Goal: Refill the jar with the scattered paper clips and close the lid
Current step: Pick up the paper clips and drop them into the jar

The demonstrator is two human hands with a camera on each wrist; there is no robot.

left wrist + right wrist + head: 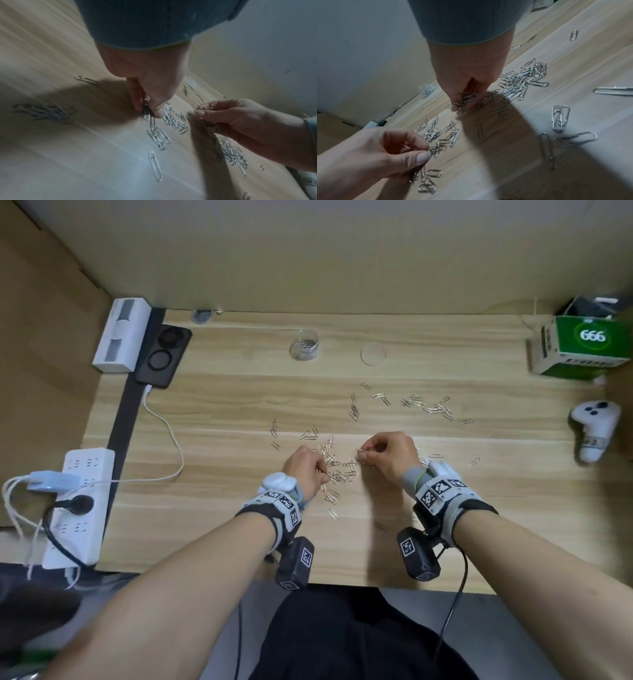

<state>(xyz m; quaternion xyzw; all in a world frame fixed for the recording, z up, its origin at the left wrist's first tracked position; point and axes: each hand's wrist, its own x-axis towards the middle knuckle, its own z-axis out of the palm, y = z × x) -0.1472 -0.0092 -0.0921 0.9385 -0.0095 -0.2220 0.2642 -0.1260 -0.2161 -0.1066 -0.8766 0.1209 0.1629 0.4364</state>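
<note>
Silver paper clips (342, 470) lie scattered over the middle of the wooden desk (239, 405), with a second patch (428, 405) farther right. My left hand (306, 469) pinches a small bunch of clips (146, 112) just above the desk. My right hand (385, 455) holds a bundle of clips (465, 100) in its curled fingers. The clear jar (304, 344) stands open at the back of the desk with a few clips inside. Its transparent lid (373, 354) lies flat to the right of it.
A white power strip (80, 505) with plugs and cables sits at the left edge. A dark phone (164, 354) and white box (121, 338) lie back left. A green carton (579, 347) and white controller (594, 429) stand at the right.
</note>
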